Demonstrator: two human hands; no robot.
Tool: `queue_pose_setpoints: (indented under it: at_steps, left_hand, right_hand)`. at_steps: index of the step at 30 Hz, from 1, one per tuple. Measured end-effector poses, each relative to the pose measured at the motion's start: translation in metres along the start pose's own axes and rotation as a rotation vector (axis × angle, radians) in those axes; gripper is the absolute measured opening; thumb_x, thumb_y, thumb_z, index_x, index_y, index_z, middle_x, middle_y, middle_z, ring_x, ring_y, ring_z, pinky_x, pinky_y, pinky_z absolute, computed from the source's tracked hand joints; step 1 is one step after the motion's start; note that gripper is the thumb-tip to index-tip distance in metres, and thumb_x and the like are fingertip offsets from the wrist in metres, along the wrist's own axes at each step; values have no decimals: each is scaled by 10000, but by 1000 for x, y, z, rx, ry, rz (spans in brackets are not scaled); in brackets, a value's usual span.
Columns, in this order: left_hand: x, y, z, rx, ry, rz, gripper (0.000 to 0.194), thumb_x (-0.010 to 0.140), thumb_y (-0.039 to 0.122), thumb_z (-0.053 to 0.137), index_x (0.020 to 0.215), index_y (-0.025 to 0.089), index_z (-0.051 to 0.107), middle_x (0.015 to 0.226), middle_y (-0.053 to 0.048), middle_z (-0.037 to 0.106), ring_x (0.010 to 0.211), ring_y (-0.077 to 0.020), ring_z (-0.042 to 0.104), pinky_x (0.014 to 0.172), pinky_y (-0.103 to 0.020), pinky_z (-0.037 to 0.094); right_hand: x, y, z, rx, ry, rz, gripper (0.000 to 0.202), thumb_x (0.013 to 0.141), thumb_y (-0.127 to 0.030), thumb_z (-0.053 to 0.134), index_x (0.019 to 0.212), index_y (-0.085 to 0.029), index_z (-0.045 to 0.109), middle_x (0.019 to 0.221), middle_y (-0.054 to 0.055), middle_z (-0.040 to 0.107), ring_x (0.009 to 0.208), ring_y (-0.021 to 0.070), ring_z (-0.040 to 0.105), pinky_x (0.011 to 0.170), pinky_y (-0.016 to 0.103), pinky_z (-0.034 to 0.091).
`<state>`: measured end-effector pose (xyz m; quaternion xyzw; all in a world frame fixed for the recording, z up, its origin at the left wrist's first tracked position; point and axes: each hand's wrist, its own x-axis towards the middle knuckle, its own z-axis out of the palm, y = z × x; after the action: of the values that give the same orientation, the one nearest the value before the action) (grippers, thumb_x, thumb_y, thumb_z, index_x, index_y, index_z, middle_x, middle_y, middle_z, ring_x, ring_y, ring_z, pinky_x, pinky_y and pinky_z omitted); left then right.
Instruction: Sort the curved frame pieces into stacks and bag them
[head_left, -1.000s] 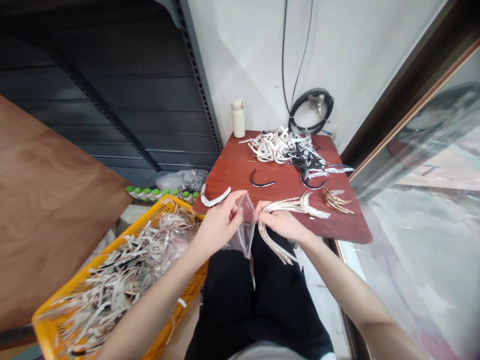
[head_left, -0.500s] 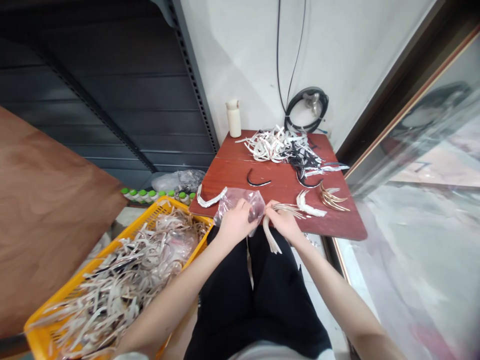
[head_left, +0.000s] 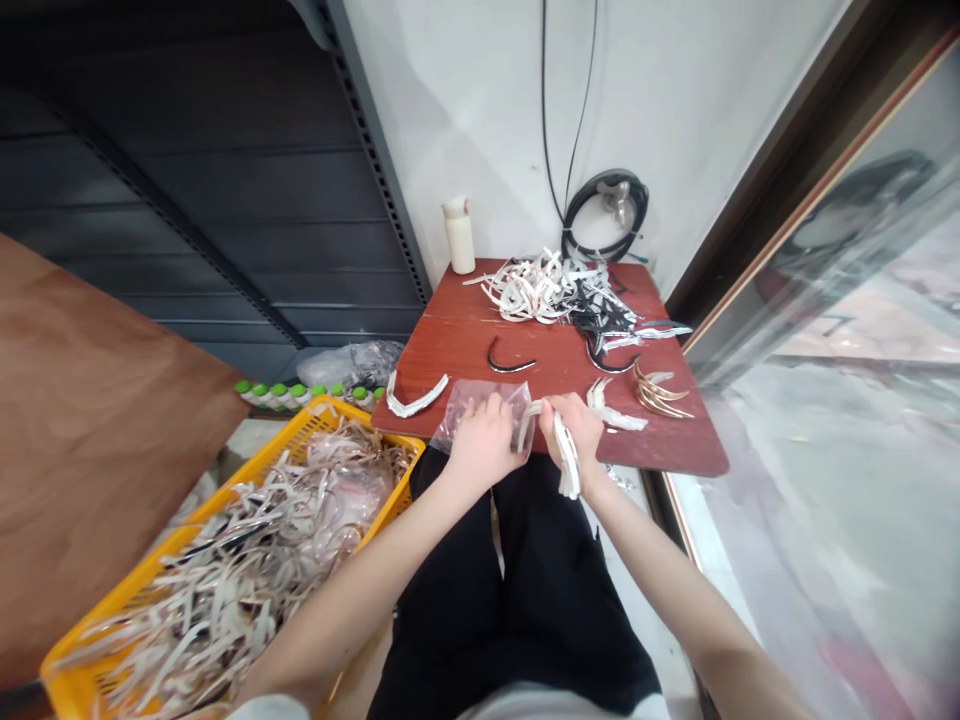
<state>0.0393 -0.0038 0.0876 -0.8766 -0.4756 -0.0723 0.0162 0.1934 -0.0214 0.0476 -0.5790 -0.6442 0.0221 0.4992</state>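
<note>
Gripped a bundle of white strips [head_left: 568, 458] in the right hand [head_left: 585, 424], just off the near edge of the table [head_left: 465, 345], with one end against a clear bag [head_left: 454, 410]; could not tell whether inside or behind. Grasped the bag in the left hand [head_left: 486, 440], thumb out of sight. Could not make out single pieces in the tangled pile [head_left: 532, 290] farther back. Saw the yellow crate [head_left: 399, 492] cut off at lower left, partly covered by the left forearm [head_left: 360, 580].

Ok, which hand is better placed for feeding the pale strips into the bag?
The right hand, most likely: it grips the pale strips, one end at the clear bag. The left hand is busy holding that bag.
</note>
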Motion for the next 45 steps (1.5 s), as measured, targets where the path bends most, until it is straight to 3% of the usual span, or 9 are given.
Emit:
queue_pose_setpoints:
  at_steps: [6, 11, 15, 19, 27, 31, 36, 40, 45]
  left_hand:
    - [-8, 9, -23, 53, -20, 26, 374, 766, 283, 714, 1043, 94, 548, 1034, -139, 568, 987, -312, 597, 911, -441, 468]
    - [-3, 22, -42, 101, -10, -32, 250, 820, 201, 654, 1025, 124, 532, 1026, -129, 558, 942, -279, 614, 833, -389, 501]
    - [4, 22, -40, 48, -12, -63, 172, 911, 221, 515, 1042, 109, 512, 1077, -147, 531, 855, -251, 638, 660, -327, 507]
    - [2, 19, -32, 49, 21, -80, 195, 944, 234, 448, 1095, 117, 493, 1123, -144, 527, 853, -235, 656, 565, -284, 486]
    - [-4, 32, -34, -8, 15, 19, 322, 944, 155, 397, 1263, 140, 437, 1218, -142, 518, 951, -238, 668, 646, -295, 535]
    - [-2, 27, -26, -90, -19, 147, 403, 935, 221, 466, 1326, 143, 402, 1234, -139, 513, 926, -243, 669, 696, -333, 559]
    - [-2, 14, -3, -205, -80, 168, 558, 899, 297, 562, 1400, 174, 350, 1280, -127, 490, 903, -237, 679, 719, -350, 573]
    - [-3, 11, 6, -275, -110, 179, 574, 905, 283, 542, 1435, 217, 332, 1277, -102, 494, 891, -217, 687, 735, -335, 575]
    - [-6, 22, 6, -172, -55, 232, 476, 932, 177, 442, 1404, 178, 379, 1279, -122, 520, 933, -218, 683, 740, -320, 569]
  right_hand:
    - [14, 24, -15, -166, -108, -188, 267, 958, -382, 497, 924, -232, 715, 708, 59, 640, 687, 201, 571, 674, 325, 406]
    - [37, 19, -22, -270, -211, -261, 335, 999, -391, 435, 970, -214, 718, 710, 68, 632, 699, 198, 541, 662, 321, 352]
    - [36, 5, -24, -256, -398, -379, 351, 1006, -355, 418, 882, -202, 708, 703, 69, 634, 689, 189, 538, 628, 309, 319]
    - [27, 8, -28, -196, -458, -373, 257, 960, -252, 466, 853, -197, 693, 704, 52, 656, 660, 176, 567, 580, 290, 297]
    - [21, 27, -27, -141, -226, -91, 212, 928, -249, 514, 873, -177, 706, 781, 90, 704, 704, 206, 626, 622, 288, 366]
    - [9, 22, -24, 120, -272, 125, 184, 844, -182, 537, 901, -185, 712, 704, 33, 689, 624, 179, 605, 623, 283, 413]
    - [-5, 26, -25, 769, -456, 605, 331, 717, -202, 668, 1046, -214, 693, 871, 23, 735, 772, 195, 677, 749, 321, 528]
    - [-10, 20, -39, 1110, -543, 958, 334, 765, -259, 674, 1097, -222, 686, 963, 52, 742, 845, 195, 697, 826, 344, 550]
    - [-13, 3, -49, 1124, -449, 1031, 257, 834, -367, 697, 1049, -226, 698, 987, 53, 730, 855, 189, 685, 781, 318, 559]
